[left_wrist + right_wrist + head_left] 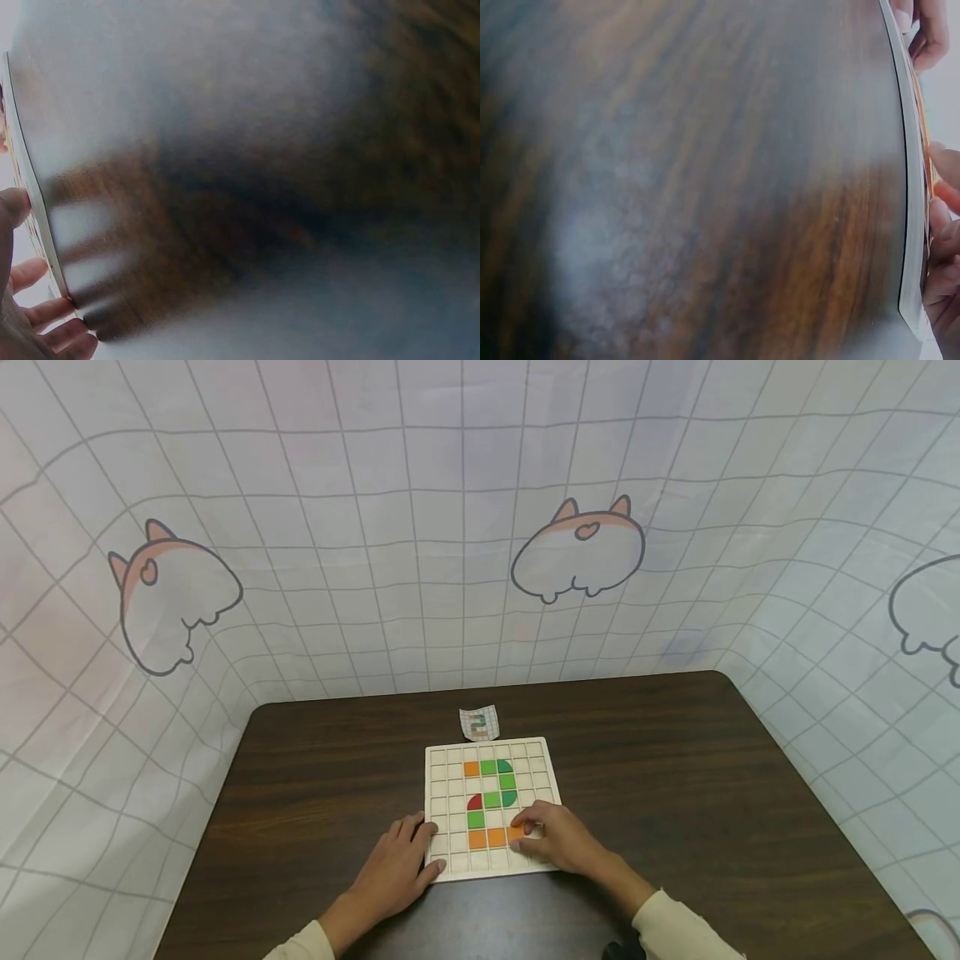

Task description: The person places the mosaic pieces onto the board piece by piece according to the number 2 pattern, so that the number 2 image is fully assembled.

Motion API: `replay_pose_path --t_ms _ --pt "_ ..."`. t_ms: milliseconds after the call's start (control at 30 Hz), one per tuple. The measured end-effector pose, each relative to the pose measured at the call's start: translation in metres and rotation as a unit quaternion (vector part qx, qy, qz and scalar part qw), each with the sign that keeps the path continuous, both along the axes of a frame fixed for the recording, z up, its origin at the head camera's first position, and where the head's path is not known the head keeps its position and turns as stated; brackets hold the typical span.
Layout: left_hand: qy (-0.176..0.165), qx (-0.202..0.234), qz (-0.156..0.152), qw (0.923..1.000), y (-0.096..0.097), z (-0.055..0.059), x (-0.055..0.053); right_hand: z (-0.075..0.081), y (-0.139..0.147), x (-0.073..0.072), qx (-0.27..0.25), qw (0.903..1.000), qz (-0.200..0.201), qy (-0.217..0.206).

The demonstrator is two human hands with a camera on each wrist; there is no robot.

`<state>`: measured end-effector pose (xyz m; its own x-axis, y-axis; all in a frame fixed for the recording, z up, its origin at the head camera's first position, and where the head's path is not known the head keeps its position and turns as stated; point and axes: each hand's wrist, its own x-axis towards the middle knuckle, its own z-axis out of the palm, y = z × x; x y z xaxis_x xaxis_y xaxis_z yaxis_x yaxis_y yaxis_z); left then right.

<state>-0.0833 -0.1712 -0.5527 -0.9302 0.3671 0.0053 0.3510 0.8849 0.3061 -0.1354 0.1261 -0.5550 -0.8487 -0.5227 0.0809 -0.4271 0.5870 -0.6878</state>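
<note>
A cream gridded board (447, 802) lies on the table with colored tiles set in its squares. My right hand (564, 839) is over its lower right part, thumb and fingertips pinching an orange square tile (515, 833) in the row of orange tiles. In the right wrist view, the fingertips (939, 214) are low over the board's edge. My left hand (393, 864) rests along the board's left edge, thumb near the lower corner and fingers loosely extended. Above the orange row are green squares (476, 819), a red quarter-round tile (475, 802) and dark green quarter-round tiles (509, 798).
A small paper card (479, 724) with a colored pattern lies just behind the board. The dark wooden table (660, 760) extends to both sides, with a grid-printed cloth (450, 610) hanging around it. A black object (622, 951) shows by the right sleeve.
</note>
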Motion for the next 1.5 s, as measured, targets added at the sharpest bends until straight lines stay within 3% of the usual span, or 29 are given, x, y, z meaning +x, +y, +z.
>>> replay_pose_path --t_ms 767,1033,1333,1500 --pt "-0.003 0.000 -0.002 1.0000 -0.001 -0.001 0.001 0.000 -0.001 0.002 0.015 0.9994 0.001 0.030" --pt "-0.003 0.002 -0.003 1.0000 -0.003 0.001 0.001 0.003 -0.003 0.003 0.026 0.9995 0.003 0.019" --pt "-0.023 -0.006 0.003 0.9997 -0.003 0.002 0.001 0.005 0.001 0.004 0.018 0.9992 0.014 0.033" --pt "-0.038 -0.015 -0.001 0.9992 -0.005 0.003 0.001 0.011 0.008 0.007 0.013 0.9998 0.002 0.017"
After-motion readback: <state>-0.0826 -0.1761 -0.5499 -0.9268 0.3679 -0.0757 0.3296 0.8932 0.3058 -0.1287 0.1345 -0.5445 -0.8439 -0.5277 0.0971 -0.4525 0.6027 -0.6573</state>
